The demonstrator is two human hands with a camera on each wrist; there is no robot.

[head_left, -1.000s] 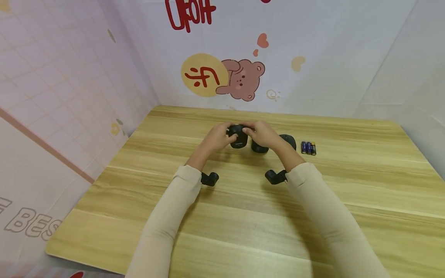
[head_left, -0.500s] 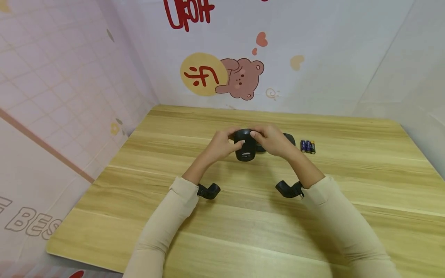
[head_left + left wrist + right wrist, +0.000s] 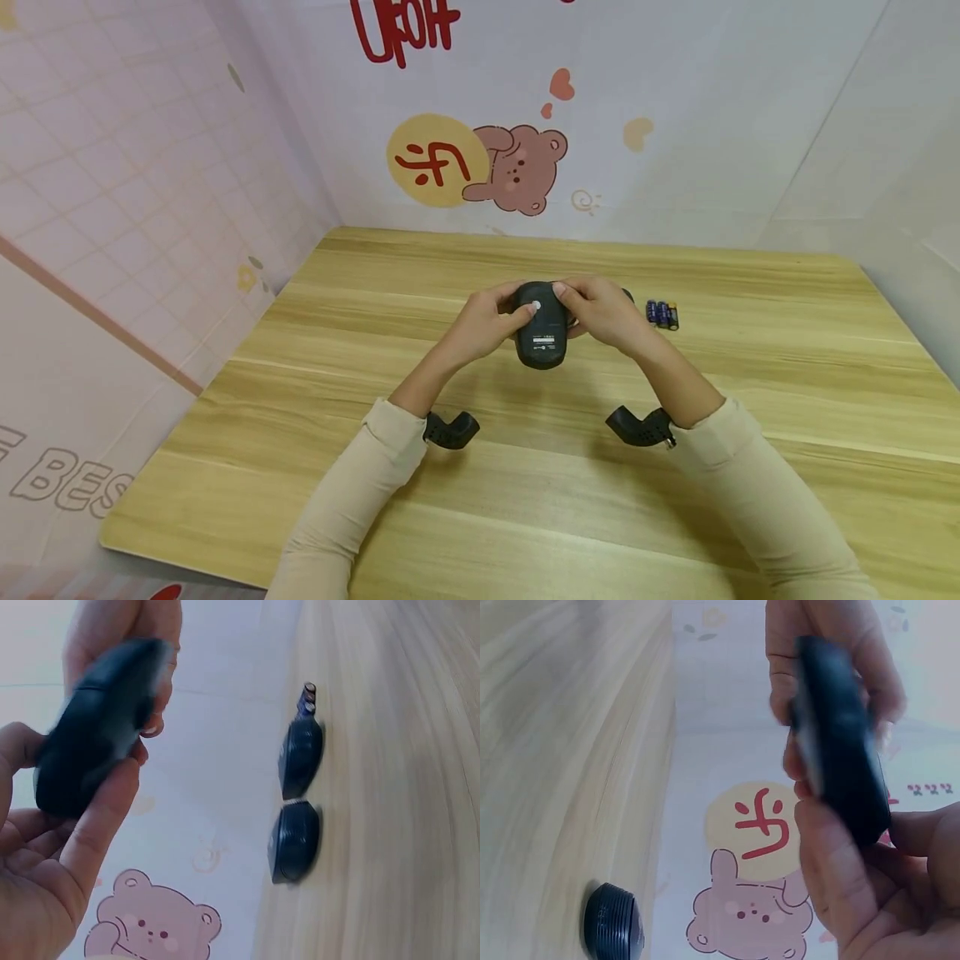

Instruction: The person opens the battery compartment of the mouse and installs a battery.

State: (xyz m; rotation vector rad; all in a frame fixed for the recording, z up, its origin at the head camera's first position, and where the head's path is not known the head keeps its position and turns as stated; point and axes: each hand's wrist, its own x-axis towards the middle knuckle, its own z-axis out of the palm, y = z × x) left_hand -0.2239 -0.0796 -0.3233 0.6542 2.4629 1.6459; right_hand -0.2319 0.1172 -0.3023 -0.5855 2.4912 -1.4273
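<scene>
A black computer mouse is held up off the table between both hands, its underside with a white label facing the head camera. My left hand grips its left side, the thumb lying across the underside near a small pale spot. My right hand pinches the upper right edge between thumb and fingers. In the left wrist view, the held mouse is blurred, and two more black mice, a nearer one and a farther one, sit on the table. From the head, the right hand mostly hides those two.
Three batteries lie side by side on the wooden table, right of the hands. A patterned wall covering stands behind the table. Black camera mounts sit on both wrists. One resting mouse shows low in the right wrist view.
Both hands have brought the mouse nearer to the person and a little to the right. Its underside and label now show more fully. The batteries have stayed put.
</scene>
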